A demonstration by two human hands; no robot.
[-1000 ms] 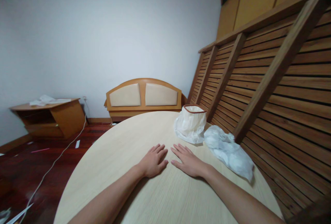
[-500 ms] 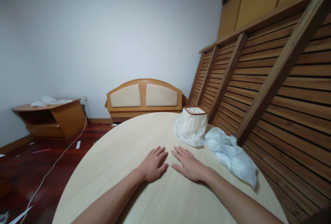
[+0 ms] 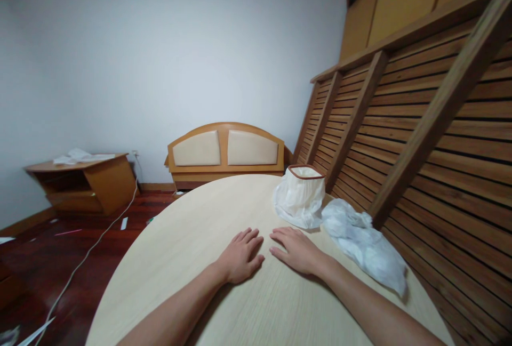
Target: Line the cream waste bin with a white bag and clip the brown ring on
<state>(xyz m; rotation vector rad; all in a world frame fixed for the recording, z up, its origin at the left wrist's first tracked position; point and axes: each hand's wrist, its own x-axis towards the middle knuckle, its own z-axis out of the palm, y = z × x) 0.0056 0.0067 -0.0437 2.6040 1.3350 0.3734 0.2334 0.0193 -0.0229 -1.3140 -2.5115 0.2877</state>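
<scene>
My left hand lies palm down on the round, pale wood tabletop, fingers stretched out and holding nothing. Beside it, a small gap away, my right hand rests on the same surface, also open and holding nothing. Just beyond the right hand stands a bin with a brown squarish rim, a whitish plastic bag hanging about its sides. To the right of the bin is a crumpled white plastic bag; whether anything is inside it I cannot tell.
A slatted wooden frame leans along the right side, close to the table. A headboard with two cream panels stands behind the table. At left are a low cabinet with white sheets on top and a cable across the dark red floor.
The whole view has shifted slightly, so everything appears a little further right. The right hand's fingers look somewhat closer together and slightly more bent. Both hands stay on the table.
</scene>
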